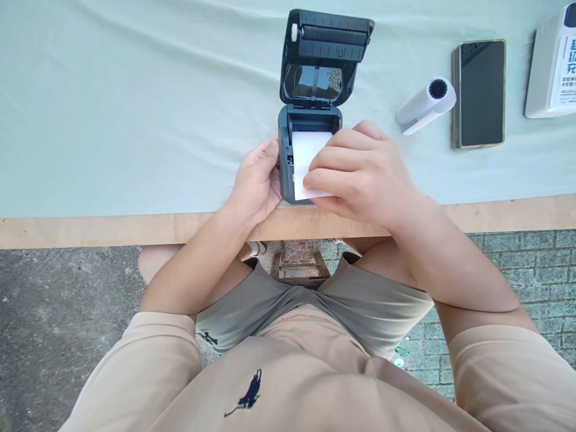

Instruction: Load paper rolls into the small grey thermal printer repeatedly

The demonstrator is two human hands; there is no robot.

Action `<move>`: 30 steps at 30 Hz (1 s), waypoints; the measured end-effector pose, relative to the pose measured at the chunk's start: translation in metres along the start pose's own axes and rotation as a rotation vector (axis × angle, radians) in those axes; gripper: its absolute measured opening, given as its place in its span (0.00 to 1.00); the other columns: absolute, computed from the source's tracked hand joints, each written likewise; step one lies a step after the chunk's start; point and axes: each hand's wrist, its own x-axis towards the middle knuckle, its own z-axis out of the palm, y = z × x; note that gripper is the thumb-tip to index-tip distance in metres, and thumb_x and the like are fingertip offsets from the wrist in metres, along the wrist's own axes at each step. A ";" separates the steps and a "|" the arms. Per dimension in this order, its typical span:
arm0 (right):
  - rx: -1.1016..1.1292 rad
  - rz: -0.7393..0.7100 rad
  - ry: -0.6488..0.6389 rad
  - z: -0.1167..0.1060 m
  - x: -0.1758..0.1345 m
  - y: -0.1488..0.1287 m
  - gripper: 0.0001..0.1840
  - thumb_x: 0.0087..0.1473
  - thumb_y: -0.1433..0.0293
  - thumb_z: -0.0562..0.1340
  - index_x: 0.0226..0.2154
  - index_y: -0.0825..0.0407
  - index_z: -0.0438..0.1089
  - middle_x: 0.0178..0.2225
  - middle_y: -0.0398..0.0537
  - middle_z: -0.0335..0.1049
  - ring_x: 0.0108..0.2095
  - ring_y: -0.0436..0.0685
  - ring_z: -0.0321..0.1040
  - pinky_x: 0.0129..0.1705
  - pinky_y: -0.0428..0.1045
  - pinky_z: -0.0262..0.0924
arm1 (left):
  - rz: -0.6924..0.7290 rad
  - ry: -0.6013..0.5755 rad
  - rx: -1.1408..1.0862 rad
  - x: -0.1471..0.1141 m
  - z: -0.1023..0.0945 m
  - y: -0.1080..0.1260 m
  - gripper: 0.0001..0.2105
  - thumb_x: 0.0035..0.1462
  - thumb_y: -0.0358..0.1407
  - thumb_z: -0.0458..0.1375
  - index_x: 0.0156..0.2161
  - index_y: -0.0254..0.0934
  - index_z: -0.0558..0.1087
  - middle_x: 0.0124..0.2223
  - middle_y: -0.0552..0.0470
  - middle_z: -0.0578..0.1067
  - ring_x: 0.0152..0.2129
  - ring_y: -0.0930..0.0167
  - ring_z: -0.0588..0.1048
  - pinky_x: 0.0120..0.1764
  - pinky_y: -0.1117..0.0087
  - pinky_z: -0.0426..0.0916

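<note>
A small dark portable printer (284, 174) stands near the table's front edge with its hinged lid (327, 57) flipped up and back. Inside the lid I see a black roller and a clear window. My left hand (258, 180) grips the printer's left side, thumb along the upper edge. A strip of white paper (308, 153) extends from the printer's open compartment over its front. The fingers of my right hand (360, 171) are closed on the paper's right part and cover it. Whether a paper roll sits below is hidden.
To the right on the pale green cloth (135, 108) lie a white cylindrical device (425, 107), a phone (482, 93) with a dark screen, and a white box-shaped item (551, 72) with printed text. A bare wooden edge (90, 231) runs along the table front.
</note>
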 end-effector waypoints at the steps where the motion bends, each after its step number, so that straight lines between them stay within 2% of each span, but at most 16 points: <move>1: -0.002 -0.006 0.013 0.000 0.000 0.000 0.16 0.76 0.63 0.55 0.33 0.47 0.67 0.34 0.40 0.74 0.40 0.55 0.64 0.39 0.57 0.46 | -0.001 -0.008 0.003 0.000 0.000 0.000 0.19 0.76 0.34 0.51 0.32 0.41 0.76 0.29 0.54 0.75 0.27 0.75 0.71 0.32 0.73 0.72; 3: -0.001 -0.020 0.028 0.001 -0.001 0.000 0.21 0.76 0.54 0.55 0.34 0.47 0.68 0.36 0.41 0.75 0.41 0.56 0.65 0.39 0.57 0.46 | 0.003 -0.021 -0.017 -0.001 0.000 -0.001 0.17 0.75 0.36 0.53 0.33 0.42 0.77 0.31 0.54 0.77 0.29 0.75 0.73 0.33 0.73 0.74; 5: 0.010 -0.026 0.048 0.003 -0.002 0.000 0.23 0.75 0.50 0.54 0.34 0.47 0.68 0.37 0.41 0.76 0.41 0.56 0.66 0.40 0.57 0.46 | 0.007 -0.030 -0.048 -0.002 0.000 0.000 0.17 0.75 0.36 0.53 0.33 0.41 0.78 0.31 0.53 0.77 0.29 0.75 0.74 0.33 0.73 0.75; 7: 0.029 -0.024 0.104 0.007 -0.003 0.001 0.19 0.76 0.57 0.55 0.33 0.47 0.68 0.38 0.40 0.77 0.40 0.56 0.66 0.40 0.57 0.46 | -0.006 -0.018 -0.033 -0.002 0.001 0.000 0.18 0.76 0.34 0.51 0.33 0.40 0.77 0.30 0.54 0.76 0.27 0.76 0.73 0.33 0.71 0.75; 9: 0.042 -0.027 0.180 0.010 -0.003 0.002 0.15 0.76 0.65 0.57 0.34 0.47 0.68 0.38 0.38 0.78 0.40 0.55 0.66 0.40 0.56 0.47 | -0.016 0.012 0.005 -0.001 0.002 0.001 0.19 0.76 0.34 0.50 0.32 0.41 0.75 0.29 0.55 0.75 0.26 0.75 0.73 0.39 0.69 0.78; 11: 0.044 -0.032 0.222 0.013 -0.003 0.003 0.14 0.75 0.66 0.59 0.34 0.47 0.68 0.38 0.37 0.78 0.40 0.54 0.66 0.40 0.55 0.48 | -0.019 0.018 0.057 -0.001 0.001 0.001 0.17 0.76 0.35 0.51 0.33 0.42 0.74 0.30 0.55 0.77 0.34 0.71 0.78 0.47 0.67 0.79; 13: 0.031 -0.022 0.224 0.015 -0.003 0.002 0.14 0.74 0.65 0.59 0.34 0.46 0.68 0.38 0.36 0.79 0.40 0.54 0.66 0.39 0.55 0.49 | -0.011 -0.007 0.090 0.000 0.000 0.000 0.14 0.75 0.38 0.53 0.35 0.44 0.74 0.33 0.53 0.80 0.47 0.66 0.81 0.54 0.64 0.79; 15: 0.020 -0.004 0.195 0.015 -0.004 0.001 0.14 0.75 0.64 0.58 0.34 0.46 0.68 0.38 0.35 0.79 0.40 0.54 0.67 0.40 0.56 0.48 | 0.014 -0.030 0.075 -0.001 -0.001 0.000 0.14 0.74 0.39 0.54 0.34 0.44 0.75 0.33 0.52 0.81 0.52 0.64 0.81 0.56 0.61 0.79; 22: 0.097 0.051 0.089 0.015 -0.006 0.002 0.14 0.76 0.63 0.57 0.36 0.44 0.71 0.40 0.37 0.78 0.43 0.56 0.67 0.41 0.57 0.48 | 0.010 -0.035 0.048 0.000 -0.002 -0.001 0.16 0.75 0.37 0.52 0.34 0.44 0.76 0.30 0.54 0.78 0.36 0.71 0.79 0.52 0.67 0.82; 26: 0.113 0.027 0.129 0.016 -0.007 0.003 0.13 0.76 0.63 0.57 0.37 0.45 0.71 0.40 0.39 0.78 0.43 0.56 0.66 0.42 0.57 0.48 | 0.024 -0.012 0.038 0.002 -0.003 -0.002 0.17 0.76 0.36 0.51 0.34 0.43 0.75 0.30 0.56 0.77 0.31 0.73 0.77 0.51 0.66 0.81; 27: 0.100 0.021 0.139 0.017 -0.007 0.003 0.14 0.76 0.63 0.57 0.37 0.45 0.72 0.40 0.39 0.78 0.43 0.56 0.66 0.42 0.57 0.48 | 0.025 -0.012 0.052 0.002 -0.004 -0.002 0.16 0.76 0.37 0.52 0.34 0.43 0.75 0.31 0.55 0.78 0.33 0.72 0.78 0.51 0.66 0.81; 30: 0.046 0.014 0.158 0.017 -0.006 0.001 0.14 0.75 0.64 0.57 0.36 0.44 0.73 0.39 0.39 0.78 0.42 0.55 0.66 0.41 0.57 0.48 | 0.029 -0.013 0.115 0.003 -0.004 -0.004 0.12 0.74 0.40 0.54 0.37 0.44 0.74 0.34 0.54 0.81 0.50 0.67 0.81 0.54 0.66 0.79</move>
